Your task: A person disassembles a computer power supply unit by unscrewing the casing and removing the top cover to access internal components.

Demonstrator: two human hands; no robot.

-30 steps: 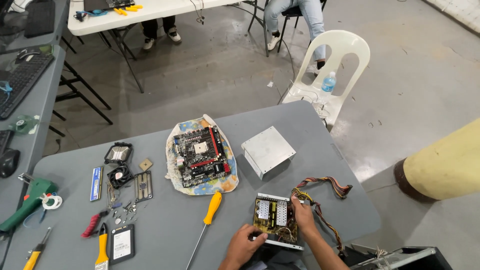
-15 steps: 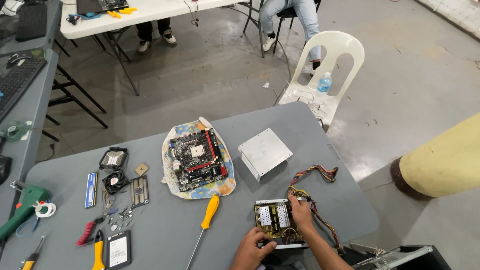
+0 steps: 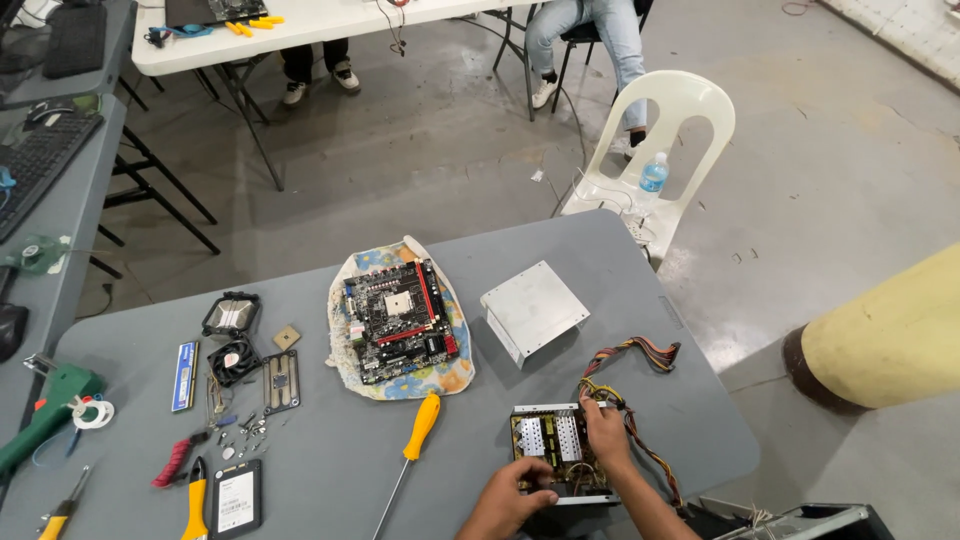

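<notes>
Grey matte desk (image 3: 560, 250), near edge: opened power supply (image 3: 556, 463), a boxy metal frame with bare circuitry and a braid of coloured cables (image 3: 634, 358) running off toward the right edge; left hand (image 3: 508, 503) has fingers curled onto its near-left side, right hand (image 3: 606, 440) lies on its right side with fingertips pressed at the cable end, whether they pinch anything cannot be told. Just left lies a yellow-handled screwdriver (image 3: 410, 450); past it a black-and-red motherboard (image 3: 398, 320) on a patterned cloth (image 3: 350, 362) mid-desk, a folded sheet-metal cover (image 3: 533, 311) beside it, a small fan (image 3: 233, 359) and loose parts toward the left edge. White plastic chair (image 3: 660, 140) with a water bottle (image 3: 652, 173) stands beyond the far edge.
</notes>
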